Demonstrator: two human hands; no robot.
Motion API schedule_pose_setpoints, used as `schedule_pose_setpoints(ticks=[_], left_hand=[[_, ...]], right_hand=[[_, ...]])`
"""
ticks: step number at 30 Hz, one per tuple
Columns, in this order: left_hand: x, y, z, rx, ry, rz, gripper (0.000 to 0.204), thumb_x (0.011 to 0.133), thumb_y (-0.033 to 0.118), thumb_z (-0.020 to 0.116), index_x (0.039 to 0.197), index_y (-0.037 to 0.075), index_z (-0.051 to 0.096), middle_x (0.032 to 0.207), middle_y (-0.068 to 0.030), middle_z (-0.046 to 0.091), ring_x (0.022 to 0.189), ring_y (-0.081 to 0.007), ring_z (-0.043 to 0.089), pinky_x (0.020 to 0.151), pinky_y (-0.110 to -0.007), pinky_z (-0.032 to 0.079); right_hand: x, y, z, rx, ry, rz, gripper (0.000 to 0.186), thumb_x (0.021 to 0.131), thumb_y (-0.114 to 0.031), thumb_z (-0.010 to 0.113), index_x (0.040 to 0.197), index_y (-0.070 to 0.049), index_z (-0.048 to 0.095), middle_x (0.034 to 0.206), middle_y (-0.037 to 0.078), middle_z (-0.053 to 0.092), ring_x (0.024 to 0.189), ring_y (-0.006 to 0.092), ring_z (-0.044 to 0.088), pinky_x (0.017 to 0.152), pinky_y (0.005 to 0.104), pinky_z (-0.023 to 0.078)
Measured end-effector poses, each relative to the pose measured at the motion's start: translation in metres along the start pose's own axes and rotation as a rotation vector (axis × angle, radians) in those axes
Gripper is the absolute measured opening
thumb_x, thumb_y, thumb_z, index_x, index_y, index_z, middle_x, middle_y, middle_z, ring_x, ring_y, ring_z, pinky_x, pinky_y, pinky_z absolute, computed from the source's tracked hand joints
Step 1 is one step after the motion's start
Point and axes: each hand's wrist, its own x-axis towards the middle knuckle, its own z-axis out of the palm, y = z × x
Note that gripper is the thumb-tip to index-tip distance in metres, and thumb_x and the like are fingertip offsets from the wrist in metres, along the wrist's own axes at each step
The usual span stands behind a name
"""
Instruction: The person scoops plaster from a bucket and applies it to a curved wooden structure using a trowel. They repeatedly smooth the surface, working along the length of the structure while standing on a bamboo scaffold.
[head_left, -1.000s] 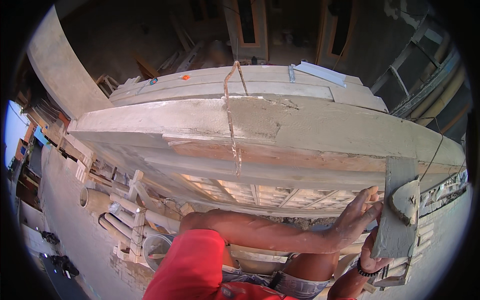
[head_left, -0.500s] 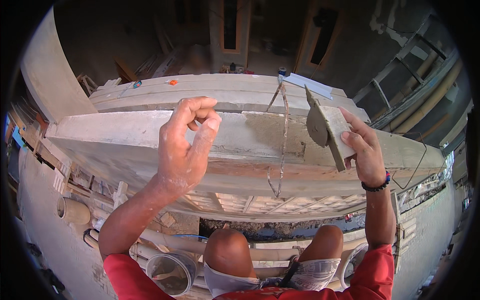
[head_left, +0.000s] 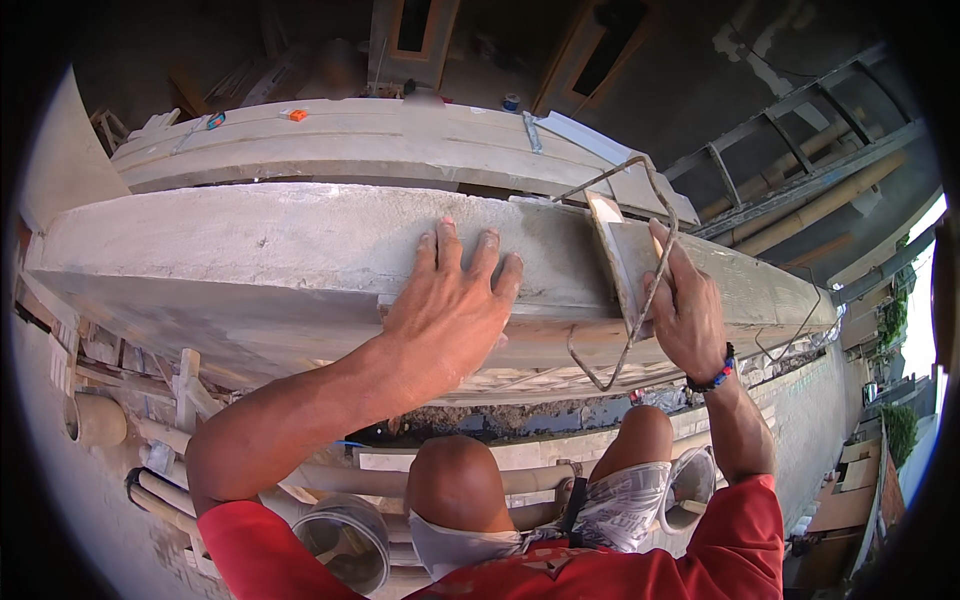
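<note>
A long grey concrete beam point(head_left: 300, 235) runs across in front of me. My left hand point(head_left: 455, 295) lies on its near edge, fingers spread, holding nothing. My right hand point(head_left: 688, 310) grips a flat plastering float point(head_left: 612, 250), tilted up on edge at the beam's top. Its working face is turned left and mostly seen edge-on. Darker, damp-looking mortar point(head_left: 555, 255) covers the beam between my hands. A bent metal rod point(head_left: 617, 370) loops over the beam and passes in front of the float, close to my right fingers.
Beyond the beam lie planks point(head_left: 380, 135) with a small orange object point(head_left: 293, 115) and a pale metal strip point(head_left: 580, 135). A ladder point(head_left: 740, 180) leans at far right. Below me are bamboo poles point(head_left: 370, 480), a bucket point(head_left: 345, 510) and another bucket point(head_left: 690, 485) by my knees.
My left hand has come down from a raised, curled pose onto the beam. My right hand has brought the float left and down to the beam; the mortar lump on its face no longer shows.
</note>
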Motion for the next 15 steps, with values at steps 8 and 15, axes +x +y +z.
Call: schedule_pose_setpoints(ticks=[8,15], left_hand=[[0.004,0.001,0.008,0.005,0.136,0.012,0.057,0.086,0.029,0.069,0.133,0.001,0.054,0.140,-0.0274,0.046,0.126,-0.0550,0.043,0.105,-0.058,0.038],[0.003,-0.002,0.012,-0.010,0.243,0.019,0.049,0.083,0.021,0.066,0.127,0.000,0.059,0.132,-0.0255,0.055,0.119,-0.0526,0.051,0.101,-0.057,0.041]], right_hand=[[-0.017,-0.018,0.015,-0.276,0.093,-0.003,0.059,0.090,-0.016,0.055,0.146,-0.006,0.039,0.105,0.027,0.063,0.082,0.0431,0.067,0.072,0.0460,0.054],[-0.029,-0.018,0.016,-0.316,0.092,0.013,0.058,0.088,-0.016,0.059,0.144,-0.007,0.043,0.102,0.024,0.065,0.078,0.0403,0.068,0.066,0.0447,0.055]])
